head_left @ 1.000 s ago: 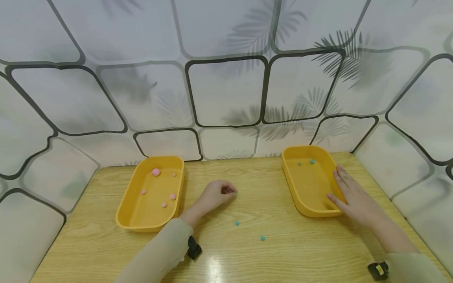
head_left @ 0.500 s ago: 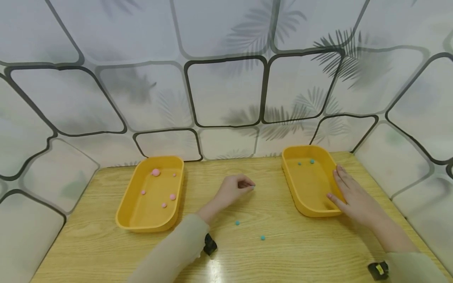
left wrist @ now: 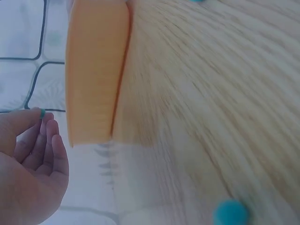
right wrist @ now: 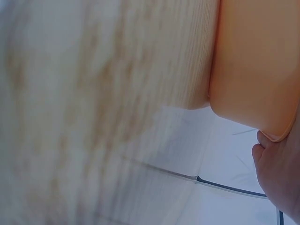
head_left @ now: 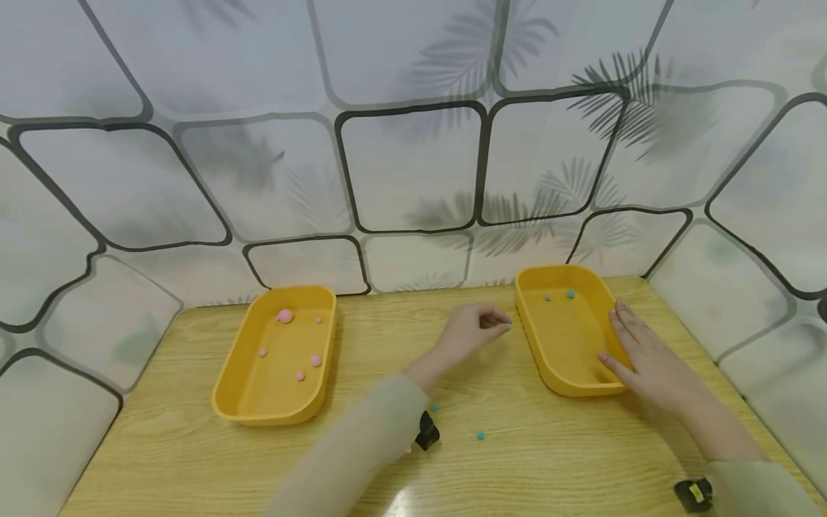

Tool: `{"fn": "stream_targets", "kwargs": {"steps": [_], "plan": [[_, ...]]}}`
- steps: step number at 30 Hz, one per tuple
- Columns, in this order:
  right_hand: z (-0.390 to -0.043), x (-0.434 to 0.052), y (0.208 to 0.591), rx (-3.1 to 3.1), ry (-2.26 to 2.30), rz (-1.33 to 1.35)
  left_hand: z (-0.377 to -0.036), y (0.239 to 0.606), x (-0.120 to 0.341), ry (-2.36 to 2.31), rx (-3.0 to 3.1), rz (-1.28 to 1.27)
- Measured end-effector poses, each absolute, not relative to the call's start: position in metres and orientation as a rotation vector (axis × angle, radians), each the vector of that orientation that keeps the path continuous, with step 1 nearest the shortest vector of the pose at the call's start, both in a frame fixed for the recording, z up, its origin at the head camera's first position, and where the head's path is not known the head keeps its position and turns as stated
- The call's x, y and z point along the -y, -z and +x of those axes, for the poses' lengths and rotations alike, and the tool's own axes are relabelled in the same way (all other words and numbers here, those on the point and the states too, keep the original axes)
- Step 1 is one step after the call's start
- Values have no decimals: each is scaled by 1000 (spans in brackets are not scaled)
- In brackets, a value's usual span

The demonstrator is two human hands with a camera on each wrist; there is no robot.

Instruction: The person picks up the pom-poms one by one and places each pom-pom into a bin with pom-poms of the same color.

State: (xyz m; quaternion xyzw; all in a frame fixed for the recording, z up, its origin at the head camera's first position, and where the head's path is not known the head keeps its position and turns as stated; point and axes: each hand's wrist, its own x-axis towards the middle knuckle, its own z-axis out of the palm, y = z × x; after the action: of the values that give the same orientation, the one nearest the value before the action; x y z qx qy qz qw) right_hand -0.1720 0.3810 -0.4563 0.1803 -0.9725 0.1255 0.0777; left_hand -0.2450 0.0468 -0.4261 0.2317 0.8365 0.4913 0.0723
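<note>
My left hand (head_left: 466,334) pinches a small teal ball (left wrist: 42,113) between thumb and fingertips, close to the left side of the right yellow tray (head_left: 568,348). Two teal balls, a bigger one (head_left: 571,294) and a smaller one (head_left: 548,299), lie toward that tray's far end. My right hand (head_left: 655,373) rests on the tray's right rim with its fingers straight and thumb spread. On the table, one teal ball (head_left: 481,435) sits in front, and another teal ball (head_left: 435,407) shows beside my left forearm.
To the left stands a second yellow tray (head_left: 278,391) with several pink balls (head_left: 316,360) of different sizes in it. Both trays stand on a wood-grain table (head_left: 549,459). A patterned wall covering (head_left: 420,172) rises behind and at both sides.
My left hand has moved right across the table with the teal ball, from near the middle to the right tray's left side. My right hand has stayed on the tray.
</note>
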Motion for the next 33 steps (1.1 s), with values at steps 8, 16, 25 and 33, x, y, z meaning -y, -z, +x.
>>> {"fn": "stream_targets", "kwargs": {"steps": [8,16,25,33], "plan": [[-173,-380,456,2911,-324,542,-247,421,-73,-1525,-2471,713],[-173,-380,456,2904,-318,555,-250,419,-94,-1656,-2369,605],[-172,-382,459,2899,-305,560,-254,417,-110,-1768,-2306,470],[-171,-381,456,2903,-309,562,-260,418,-121,-1789,-2331,354]]}}
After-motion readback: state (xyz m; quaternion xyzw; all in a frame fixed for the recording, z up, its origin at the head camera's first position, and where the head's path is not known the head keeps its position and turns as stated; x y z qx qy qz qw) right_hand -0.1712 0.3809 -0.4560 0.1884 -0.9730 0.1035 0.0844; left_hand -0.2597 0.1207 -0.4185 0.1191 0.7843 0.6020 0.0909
